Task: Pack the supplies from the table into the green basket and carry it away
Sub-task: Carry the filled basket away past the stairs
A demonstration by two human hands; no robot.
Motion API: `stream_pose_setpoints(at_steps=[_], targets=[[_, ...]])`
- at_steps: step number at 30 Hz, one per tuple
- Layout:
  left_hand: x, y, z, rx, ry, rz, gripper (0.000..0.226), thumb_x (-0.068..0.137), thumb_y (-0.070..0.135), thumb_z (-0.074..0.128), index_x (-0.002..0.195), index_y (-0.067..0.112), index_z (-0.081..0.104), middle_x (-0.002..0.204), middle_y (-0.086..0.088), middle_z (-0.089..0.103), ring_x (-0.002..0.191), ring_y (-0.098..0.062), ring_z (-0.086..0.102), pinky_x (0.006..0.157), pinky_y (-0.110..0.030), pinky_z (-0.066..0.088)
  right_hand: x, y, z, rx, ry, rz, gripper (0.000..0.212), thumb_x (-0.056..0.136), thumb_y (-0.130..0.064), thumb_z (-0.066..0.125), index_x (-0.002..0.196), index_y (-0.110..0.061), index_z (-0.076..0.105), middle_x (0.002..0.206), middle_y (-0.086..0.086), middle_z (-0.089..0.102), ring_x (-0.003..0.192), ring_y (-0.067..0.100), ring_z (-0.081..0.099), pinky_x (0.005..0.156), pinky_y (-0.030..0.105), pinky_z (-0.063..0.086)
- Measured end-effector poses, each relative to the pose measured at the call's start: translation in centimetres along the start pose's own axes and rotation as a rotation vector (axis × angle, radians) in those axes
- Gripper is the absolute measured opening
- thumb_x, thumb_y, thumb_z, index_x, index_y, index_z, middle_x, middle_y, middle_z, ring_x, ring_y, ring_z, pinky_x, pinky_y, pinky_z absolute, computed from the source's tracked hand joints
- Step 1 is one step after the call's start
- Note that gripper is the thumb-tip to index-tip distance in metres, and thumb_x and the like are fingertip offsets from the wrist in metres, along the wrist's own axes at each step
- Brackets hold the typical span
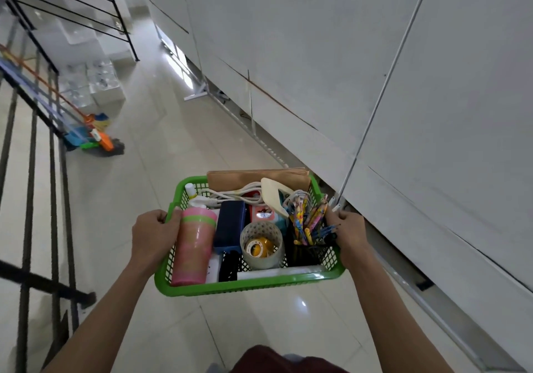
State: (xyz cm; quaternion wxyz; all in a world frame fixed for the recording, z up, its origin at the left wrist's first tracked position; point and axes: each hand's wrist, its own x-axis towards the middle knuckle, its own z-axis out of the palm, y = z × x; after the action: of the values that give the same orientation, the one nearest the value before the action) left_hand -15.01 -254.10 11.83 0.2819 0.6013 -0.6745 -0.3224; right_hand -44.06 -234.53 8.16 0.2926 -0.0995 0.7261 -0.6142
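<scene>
You have the packing done and the carrying under way: your left hand point(154, 235) and right hand point(350, 232) each curl a firm grip round a side rim of the loaded green basket point(248, 284), held above the floor point(161, 147).

Left hand point(155, 235) covers the green basket point(245, 284) rim, fingertips out of sight over it. Right hand point(350, 232) fingertips are lost behind the pencils point(302, 222). White cable point(230, 194) hides the lower part of the brown paper point(253, 179). Print on the red card point(261, 214) is too small to read. Brooms point(98, 139) are blurred. Both forearms are cut off at the bottom edge.
</scene>
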Motion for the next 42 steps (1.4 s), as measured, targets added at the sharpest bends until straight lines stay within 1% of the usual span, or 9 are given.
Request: stream_pose_setpoints(at_steps=[5,11,17,20,25,28,32,36,42], targets=[[9.1,-0.7,1.4,-0.018,-0.135,0.051,0.043,0.095,0.032,0.058,0.061,0.008,0.047,0.057,-0.008,0.049,0.055,-0.021,0.046,0.052,-0.031,0.035,3.2,0.5,5.6,0.038,0.031,0.021,0.073,0.073,-0.051,0.072,0.073,0.019,0.052,0.067,0.018,0.048,0.063,0.028,0.044,0.06,0.038,0.035],[20.9,-1.0,3.1,-0.009,-0.288,0.067,0.047,0.096,0.041,0.055,0.071,0.001,0.054,0.066,-0.013,0.059,0.063,-0.026,0.055,0.059,-0.037,0.043,6.4,-0.9,13.1,0.05,0.153,0.048,0.036,0.096,-0.033,0.065,0.077,-0.003,0.058,0.069,0.019,0.048,0.064,0.028,0.045,0.062,0.038,0.035],[28.7,0.2,7.0,-0.042,-0.322,-0.005,0.035,0.097,0.035,0.053,0.072,0.01,0.053,0.072,-0.008,0.058,0.066,-0.025,0.052,0.06,-0.034,0.04,9.4,-0.5,17.9,0.053,0.308,0.132,0.049,0.083,-0.049,0.066,0.068,-0.003,0.058,0.063,0.019,0.05,0.06,0.024,0.047,0.058,0.036,0.035],[31.6,0.3,9.0,-0.018,-0.325,0.015,0.04,0.094,0.036,0.057,0.064,0.009,0.051,0.064,-0.009,0.056,0.06,-0.026,0.051,0.056,-0.034,0.038,11.3,0.0,19.2,0.008,0.368,0.214,0.056,0.095,-0.042,0.063,0.053,-0.009,0.045,0.056,0.014,0.047,0.053,0.021,0.044,0.054,0.031,0.032],[35.4,-0.4,13.1,0.013,-0.407,0.014,0.045,0.095,0.038,0.056,0.062,0.009,0.05,0.063,-0.009,0.055,0.057,-0.023,0.049,0.051,-0.031,0.033,15.4,1.9,20.7,-0.12,0.476,0.332,0.042,0.085,-0.029,0.063,0.052,-0.012,0.045,0.051,0.008,0.041,0.057,0.018,0.039,0.059,0.035,0.03],[37.6,-0.3,15.7,0.016,-0.449,-0.005,0.045,0.096,0.039,0.055,0.063,0.01,0.05,0.064,-0.009,0.056,0.058,-0.023,0.05,0.051,-0.03,0.034,18.3,2.8,21.7,-0.169,0.53,0.354,0.049,0.091,-0.022,0.062,0.047,-0.014,0.042,0.047,0.006,0.038,0.055,0.018,0.036,0.06,0.037,0.029],[41.9,1.0,18.9,0.052,-0.575,0.004,0.041,0.097,0.037,0.055,0.066,0.009,0.052,0.067,-0.008,0.058,0.063,-0.023,0.052,0.054,-0.031,0.037,21.4,2.6,23.3,-0.213,0.612,0.434,0.05,0.094,-0.023,0.061,0.05,-0.012,0.041,0.046,0.004,0.037,0.047,0.016,0.032,0.049,0.026,0.022],[45.5,1.5,22.3,0.119,-0.653,-0.011,0.041,0.095,0.037,0.057,0.066,0.008,0.056,0.069,-0.009,0.061,0.066,-0.025,0.054,0.058,-0.032,0.04,23.5,3.8,24.6,-0.183,0.651,0.517,0.046,0.093,-0.018,0.061,0.051,-0.01,0.045,0.047,0.005,0.041,0.049,0.016,0.034,0.051,0.027,0.021],[49.4,3.7,27.2,0.197,-0.756,-0.064,0.04,0.095,0.038,0.057,0.074,0.005,0.062,0.075,-0.01,0.065,0.071,-0.027,0.059,0.065,-0.034,0.046,25.6,4.4,26.9,-0.179,0.735,0.551,0.049,0.085,-0.04,0.056,0.049,-0.012,0.038,0.044,0.001,0.036,0.047,0.015,0.03,0.049,0.027,0.017]])
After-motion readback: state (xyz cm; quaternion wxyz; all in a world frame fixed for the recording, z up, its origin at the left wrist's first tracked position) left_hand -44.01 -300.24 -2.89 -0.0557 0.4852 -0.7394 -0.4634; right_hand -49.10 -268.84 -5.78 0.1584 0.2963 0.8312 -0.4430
